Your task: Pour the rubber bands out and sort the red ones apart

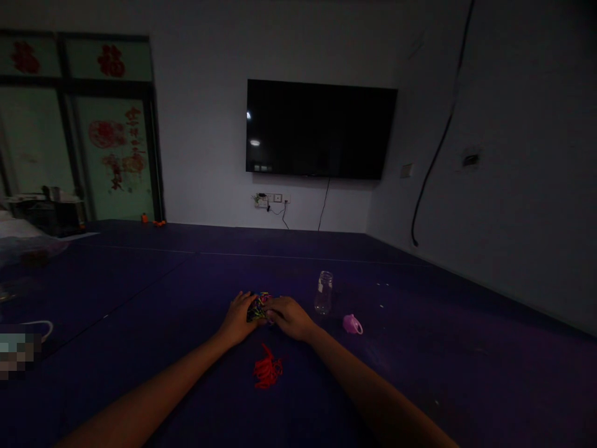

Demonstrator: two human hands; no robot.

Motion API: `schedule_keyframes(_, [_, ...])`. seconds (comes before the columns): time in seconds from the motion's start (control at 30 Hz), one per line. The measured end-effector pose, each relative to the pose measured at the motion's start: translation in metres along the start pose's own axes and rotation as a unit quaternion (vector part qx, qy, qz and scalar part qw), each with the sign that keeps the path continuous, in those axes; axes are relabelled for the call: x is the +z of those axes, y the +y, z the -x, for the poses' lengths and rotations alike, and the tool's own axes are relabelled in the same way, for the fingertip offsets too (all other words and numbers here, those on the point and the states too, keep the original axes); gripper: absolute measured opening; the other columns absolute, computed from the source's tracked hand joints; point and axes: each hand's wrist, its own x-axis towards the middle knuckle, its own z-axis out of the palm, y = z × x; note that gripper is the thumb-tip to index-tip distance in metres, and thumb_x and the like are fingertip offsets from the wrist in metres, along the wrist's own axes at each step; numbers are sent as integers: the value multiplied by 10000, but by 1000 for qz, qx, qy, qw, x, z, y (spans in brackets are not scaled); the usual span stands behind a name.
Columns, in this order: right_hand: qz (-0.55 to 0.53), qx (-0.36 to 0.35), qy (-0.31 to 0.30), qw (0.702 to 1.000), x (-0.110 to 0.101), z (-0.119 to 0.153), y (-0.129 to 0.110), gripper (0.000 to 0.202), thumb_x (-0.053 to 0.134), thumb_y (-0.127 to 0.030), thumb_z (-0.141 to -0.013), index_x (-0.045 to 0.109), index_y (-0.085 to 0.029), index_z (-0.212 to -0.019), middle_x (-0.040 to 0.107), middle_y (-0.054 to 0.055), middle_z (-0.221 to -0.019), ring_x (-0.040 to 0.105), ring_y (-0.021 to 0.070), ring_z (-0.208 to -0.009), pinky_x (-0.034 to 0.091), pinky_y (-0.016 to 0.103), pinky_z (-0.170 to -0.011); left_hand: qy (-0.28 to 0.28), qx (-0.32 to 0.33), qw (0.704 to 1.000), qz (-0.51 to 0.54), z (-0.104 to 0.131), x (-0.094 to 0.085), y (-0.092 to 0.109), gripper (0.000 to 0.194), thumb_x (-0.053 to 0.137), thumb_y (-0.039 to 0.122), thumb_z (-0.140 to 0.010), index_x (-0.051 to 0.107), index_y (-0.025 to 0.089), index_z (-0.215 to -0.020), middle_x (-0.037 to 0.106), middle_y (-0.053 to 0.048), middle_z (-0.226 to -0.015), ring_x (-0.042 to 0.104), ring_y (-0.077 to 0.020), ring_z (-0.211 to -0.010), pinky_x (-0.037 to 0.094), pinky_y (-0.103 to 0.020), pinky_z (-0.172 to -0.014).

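Note:
A small heap of thin multicoloured pieces [262, 303] lies on the dark purple surface between my hands. My left hand [239, 318] rests against the heap's left side, its fingers apart. From the right, my right hand [289, 316] reaches into the heap with fingers bent together; whatever is between its fingertips is too small to make out. Nearer to me lies a separate pile of red strips [267, 369]. An upright clear bottle [324, 292] without a lid stands right of my right hand, and a pink cap with a loop [351, 324] lies beyond my right wrist to the right.
A purple mat [186, 298] covers the broad surface. Plastic wrapping [28, 242] and a blurred object with a white loop [40, 326] are at the left. Small white bits [382, 305] lie at the right. A television [319, 130] hangs on the far wall.

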Motion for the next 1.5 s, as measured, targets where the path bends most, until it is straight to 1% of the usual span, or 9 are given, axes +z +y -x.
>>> schedule_keyframes(0.13, [6, 54, 60, 997, -2, 1, -6, 350, 343, -298, -962, 668, -182, -899, 700, 72, -912, 628, 181, -889, 432, 293, -839, 9, -4, 1000, 8, 0, 1, 1, 589, 671, 415, -733, 524, 175, -1250, 506, -162, -1343, 358, -339, -1314, 338, -502, -1036])
schedule_keyframes(0.33, [-3, 223, 201, 954, -11, 6, -7, 358, 370, -154, -891, 631, -132, -1136, 651, 112, -1130, 588, 193, -1062, 421, 301, -940, 17, -1, 1000, -4, 1, -11, 17, 580, 696, 449, -695, 561, 164, -1182, 544, -158, -1293, 450, -345, -1239, 379, -482, -995])
schedule_keyframes(0.5, [23, 277, 166, 946, -5, 21, -8, 490, 364, -10, -777, 604, -116, -1191, 627, 106, -1187, 556, 194, -1128, 392, 310, -992, 99, 16, 994, -52, 9, -29, 39, 254, 602, 443, -775, 623, 191, -795, 667, -71, -865, 603, -258, -882, 462, -381, -769])
schedule_keyframes(0.6, [45, 273, 130, 952, 3, 27, -6, 524, 391, 11, -740, 602, -132, -1198, 623, 111, -1195, 548, 214, -1137, 395, 330, -987, 68, 40, 994, -73, 15, -31, 48, 417, 450, 437, -874, 527, 190, -547, 589, -25, -590, 563, -177, -609, 417, -294, -603])
schedule_keyframes(0.7, [69, 261, 96, 958, 7, 28, -5, 542, 399, 4, -736, 588, -160, -1216, 630, 102, -1184, 546, 220, -1138, 398, 335, -976, 18, 61, 995, -77, 18, -29, 51, 539, 374, 477, -904, 474, 190, -459, 520, -3, -472, 491, -143, -479, 349, -268, -513])
schedule_keyframes(0.93, [97, 231, 32, 968, 6, 26, -9, 478, 403, -36, -769, 606, -203, -1168, 636, 86, -1171, 534, 221, -1140, 388, 342, -959, 1, 93, 995, -35, 16, -31, 51, 502, 319, 425, -940, 587, 193, -585, 629, -43, -631, 591, -179, -647, 438, -300, -627])
schedule_keyframes(1.13, [86, 245, 58, 964, 2, 24, -13, 480, 403, -1, -716, 672, -202, -1060, 667, 72, -1107, 557, 210, -1100, 391, 313, -947, -6, 113, 993, -19, 16, -31, 49, 396, 343, 343, -937, 637, 190, -721, 665, -62, -766, 610, -203, -778, 481, -338, -728])
schedule_keyframes(1.33, [95, 220, 68, 968, -1, 23, -18, 431, 413, -15, -735, 711, -218, -970, 671, 57, -1091, 566, 202, -1067, 398, 295, -930, -18, 155, 988, -17, 17, -34, 51, 218, 442, 181, -859, 659, 202, -858, 673, -65, -894, 602, -220, -911, 461, -392, -871])
schedule_keyframes(1.5, [132, 236, 45, 962, -1, 24, -21, 387, 436, -40, -753, 715, -221, -952, 683, 74, -1042, 563, 231, -1051, 385, 333, -924, -34, 177, 983, -34, 17, -34, 53, 263, 474, 111, -814, 663, 205, -970, 640, -73, -1113, 551, -233, -1078, 386, -441, -1000])
